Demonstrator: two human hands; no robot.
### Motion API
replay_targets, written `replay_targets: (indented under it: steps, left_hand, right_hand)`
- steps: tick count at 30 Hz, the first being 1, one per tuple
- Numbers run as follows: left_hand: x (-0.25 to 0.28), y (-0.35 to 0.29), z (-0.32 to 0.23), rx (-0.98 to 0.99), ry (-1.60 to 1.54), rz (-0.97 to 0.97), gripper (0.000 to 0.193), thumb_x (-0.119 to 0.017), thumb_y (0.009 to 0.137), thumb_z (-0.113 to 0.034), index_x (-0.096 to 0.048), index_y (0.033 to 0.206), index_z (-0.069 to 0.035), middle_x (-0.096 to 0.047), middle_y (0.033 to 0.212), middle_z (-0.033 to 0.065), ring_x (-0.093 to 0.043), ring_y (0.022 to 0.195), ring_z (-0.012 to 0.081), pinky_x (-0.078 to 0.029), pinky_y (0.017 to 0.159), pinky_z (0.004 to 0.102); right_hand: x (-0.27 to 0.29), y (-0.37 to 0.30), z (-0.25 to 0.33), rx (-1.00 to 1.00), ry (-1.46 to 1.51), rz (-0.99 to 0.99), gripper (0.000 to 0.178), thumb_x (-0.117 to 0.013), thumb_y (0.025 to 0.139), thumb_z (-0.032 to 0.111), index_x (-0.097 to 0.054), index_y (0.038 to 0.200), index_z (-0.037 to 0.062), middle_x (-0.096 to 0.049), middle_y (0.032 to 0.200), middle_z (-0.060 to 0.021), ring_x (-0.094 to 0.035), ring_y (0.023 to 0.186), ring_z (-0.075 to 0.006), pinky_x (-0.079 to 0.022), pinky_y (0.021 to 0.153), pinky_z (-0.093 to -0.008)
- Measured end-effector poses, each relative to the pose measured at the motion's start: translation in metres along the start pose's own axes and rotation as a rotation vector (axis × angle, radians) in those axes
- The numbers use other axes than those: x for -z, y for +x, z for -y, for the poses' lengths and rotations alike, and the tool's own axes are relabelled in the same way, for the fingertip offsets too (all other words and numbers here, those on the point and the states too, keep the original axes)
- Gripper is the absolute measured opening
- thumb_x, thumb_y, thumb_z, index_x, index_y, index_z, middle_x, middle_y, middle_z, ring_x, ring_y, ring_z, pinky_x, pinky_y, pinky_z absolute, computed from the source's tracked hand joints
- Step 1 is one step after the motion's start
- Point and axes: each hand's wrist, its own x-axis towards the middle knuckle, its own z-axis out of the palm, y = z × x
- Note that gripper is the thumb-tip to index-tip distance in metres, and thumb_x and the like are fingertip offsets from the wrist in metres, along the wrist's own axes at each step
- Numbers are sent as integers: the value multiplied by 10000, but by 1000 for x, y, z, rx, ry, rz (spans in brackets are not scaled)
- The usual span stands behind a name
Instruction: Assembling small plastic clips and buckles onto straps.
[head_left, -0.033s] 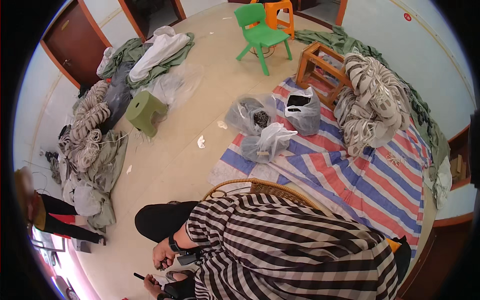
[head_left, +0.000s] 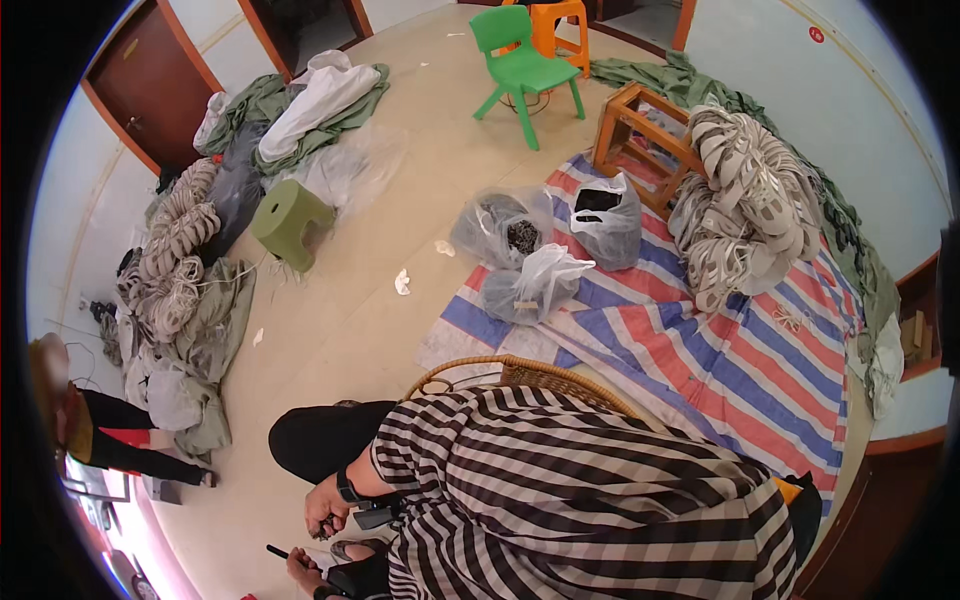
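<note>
At the lower left of the head view, my right hand (head_left: 327,508) is closed, its fingers curled round a small dark thing I cannot make out. A dark band (head_left: 347,488) circles that wrist, with a grey device (head_left: 374,519) beside it. Below, close to the bottom edge, my left hand (head_left: 303,572) grips a short black stick (head_left: 277,551) that points up and left. Its wrist is strapped in black and partly cut off by the frame. My brown-and-black striped shirt (head_left: 570,470) covers much of the lower middle, and my black-clothed knee (head_left: 325,440) lies above the hands.
A wicker armrest (head_left: 520,366) borders my body. Beyond lie plastic bags (head_left: 535,285), a striped sheet (head_left: 680,340), bundled shoe parts (head_left: 750,190) and a tipped wooden stool (head_left: 640,135). Farther off stand a green stool (head_left: 290,220) and chair (head_left: 535,72). At left stands a person (head_left: 125,440).
</note>
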Motion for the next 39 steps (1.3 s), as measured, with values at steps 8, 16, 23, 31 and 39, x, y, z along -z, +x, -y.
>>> replay_targets:
  steps: [8,16,23,31,39]
  left_hand:
    - [-29,-35,-15,-190,2,21,151,-571,785,-221,-518,762,-82,-491,618,-22,-403,484,57,-274,381,184]
    - [-37,-19,-25,-27,-28,-9,283,-571,789,-227,-562,1026,-72,-494,698,-33,-389,493,47,-268,384,175]
    - [-45,-30,-31,-142,10,93,286,-503,823,-187,-545,1069,-48,-472,737,-35,-378,494,31,-261,382,167]
    - [-49,-32,-36,-161,-65,153,274,-492,823,-157,-534,1062,-29,-484,754,-22,-387,503,23,-253,364,151]
    - [-49,-33,-34,-148,-96,170,273,-512,822,-154,-533,1063,-27,-504,756,-7,-395,502,26,-252,353,149]
  right_hand:
    - [22,14,-8,-64,133,-21,149,-528,849,119,-487,743,22,-428,579,-43,-393,465,-110,-260,363,-179]
    - [30,21,-9,-60,241,-75,60,-599,777,49,-570,822,22,-451,587,-39,-399,473,-113,-272,356,-205]
    - [12,17,-8,15,215,-33,50,-578,783,68,-564,796,23,-430,557,-22,-380,456,-101,-269,344,-200]
    - [21,44,-20,-34,467,288,73,-563,803,95,-542,857,50,-450,594,-24,-402,483,-125,-287,350,-203]
    - [20,38,-17,-37,375,118,117,-596,779,55,-539,874,20,-456,591,-38,-436,492,-137,-298,350,-195]
